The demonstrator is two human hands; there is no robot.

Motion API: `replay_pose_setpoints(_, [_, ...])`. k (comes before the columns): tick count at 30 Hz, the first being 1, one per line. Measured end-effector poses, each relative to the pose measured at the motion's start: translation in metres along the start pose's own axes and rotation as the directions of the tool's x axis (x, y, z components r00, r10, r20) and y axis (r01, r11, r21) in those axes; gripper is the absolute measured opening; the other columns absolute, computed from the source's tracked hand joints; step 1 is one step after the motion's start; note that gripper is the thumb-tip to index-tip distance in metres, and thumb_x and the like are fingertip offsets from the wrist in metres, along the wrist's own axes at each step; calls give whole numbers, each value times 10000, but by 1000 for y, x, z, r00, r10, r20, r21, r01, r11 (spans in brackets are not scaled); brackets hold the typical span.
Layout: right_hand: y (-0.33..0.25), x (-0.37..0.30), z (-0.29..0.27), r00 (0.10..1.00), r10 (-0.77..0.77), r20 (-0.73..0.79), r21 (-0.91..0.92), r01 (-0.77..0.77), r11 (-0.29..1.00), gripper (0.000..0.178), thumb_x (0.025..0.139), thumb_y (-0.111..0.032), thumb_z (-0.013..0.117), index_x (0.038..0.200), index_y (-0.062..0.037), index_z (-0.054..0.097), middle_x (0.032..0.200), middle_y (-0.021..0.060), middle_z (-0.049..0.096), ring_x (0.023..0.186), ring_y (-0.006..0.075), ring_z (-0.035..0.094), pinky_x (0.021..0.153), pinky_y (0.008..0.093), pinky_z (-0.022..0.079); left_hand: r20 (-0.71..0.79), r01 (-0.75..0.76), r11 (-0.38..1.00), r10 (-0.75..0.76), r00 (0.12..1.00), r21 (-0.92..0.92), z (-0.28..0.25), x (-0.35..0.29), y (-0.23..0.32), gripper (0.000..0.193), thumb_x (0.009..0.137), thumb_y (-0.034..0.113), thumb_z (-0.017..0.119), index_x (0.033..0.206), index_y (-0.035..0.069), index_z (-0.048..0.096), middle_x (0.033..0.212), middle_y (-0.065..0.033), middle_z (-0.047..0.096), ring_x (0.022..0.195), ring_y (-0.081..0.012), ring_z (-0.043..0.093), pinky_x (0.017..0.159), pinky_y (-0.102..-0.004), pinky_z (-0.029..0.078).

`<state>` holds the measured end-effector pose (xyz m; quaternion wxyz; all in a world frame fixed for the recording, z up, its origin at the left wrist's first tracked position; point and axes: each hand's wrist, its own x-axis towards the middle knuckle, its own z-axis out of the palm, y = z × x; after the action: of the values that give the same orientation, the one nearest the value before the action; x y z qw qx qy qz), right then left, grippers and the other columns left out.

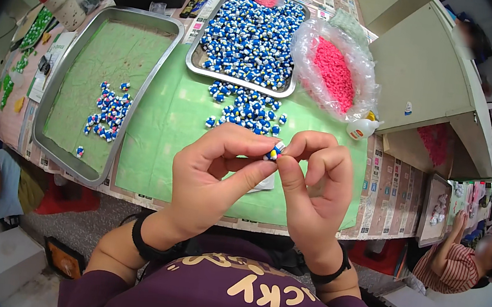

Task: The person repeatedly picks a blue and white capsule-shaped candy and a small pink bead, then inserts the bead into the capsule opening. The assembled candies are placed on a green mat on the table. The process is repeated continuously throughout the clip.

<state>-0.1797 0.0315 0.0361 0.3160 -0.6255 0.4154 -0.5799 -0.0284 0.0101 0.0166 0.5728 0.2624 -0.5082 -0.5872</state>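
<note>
Between my two hands, over the green cloth (154,141), is a small blue, white and yellow plastic piece (275,152). My left hand (209,170) pinches it between thumb and forefinger. From the other side, my right hand (316,184) closes thumb and forefinger at its edge, where a speck of pink shows; whether the fingers grip a separate pink bit is too small to tell. Just beyond my fingers lies a loose pile of like blue-and-white pieces (245,111). Behind that pile, a metal tray (192,62) is heaped with many more.
A second metal tray (179,26) at left holds several pieces with pink on them. A clear plastic bag of small pink parts (335,69) lies at right beside a small white bottle (361,128). A grey cabinet (425,65) stands far right. Other people sit at both sides.
</note>
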Motion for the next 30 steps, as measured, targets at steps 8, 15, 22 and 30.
replay_pose_setpoints(8, [2, 6, -11, 959, 236, 157, 277, -272, 922, 346, 841, 74, 700, 944, -95, 415, 1046, 69, 485, 895, 127, 516, 810, 265, 450, 78, -108, 989, 101, 992, 96, -22, 2, 5, 238, 804, -129, 721, 1010, -22, 668, 1031, -127, 657, 951, -162, 670, 789, -266, 596])
replay_pose_setpoints(15, [31, 9, -91, 967, 238, -93, -282, -255, 925, 176, 875, 42, 664, 904, -27, 504, 893, 43, 578, 831, 117, 579, 777, 281, 495, -209, -142, 884, 256, 944, 445, -120, 8, 15, 173, 857, -99, 663, 996, 1, 642, 1004, -87, 643, 841, -120, 633, 718, -226, 549])
replay_pose_setpoints(22, [74, -24, -117, 881, 473, 26, -534, -387, 751, 127, 843, 74, 611, 897, 13, 514, 817, 93, 589, 784, 179, 618, 748, 299, 500, -502, 462, 300, 68, 862, 835, -181, 3, 43, 179, 876, 33, 682, 1051, 0, 663, 994, -75, 642, 717, -89, 596, 612, -239, 481])
replay_pose_setpoints(30, [88, -17, -107, 920, 381, 97, -626, -241, 742, 136, 827, 90, 599, 897, 11, 512, 831, 152, 579, 762, 291, 586, 702, 356, 478, -28, 96, 494, -144, 989, 864, -89, 25, 10, 147, 838, 24, 684, 981, 28, 651, 974, -83, 616, 736, -183, 624, 605, -322, 500])
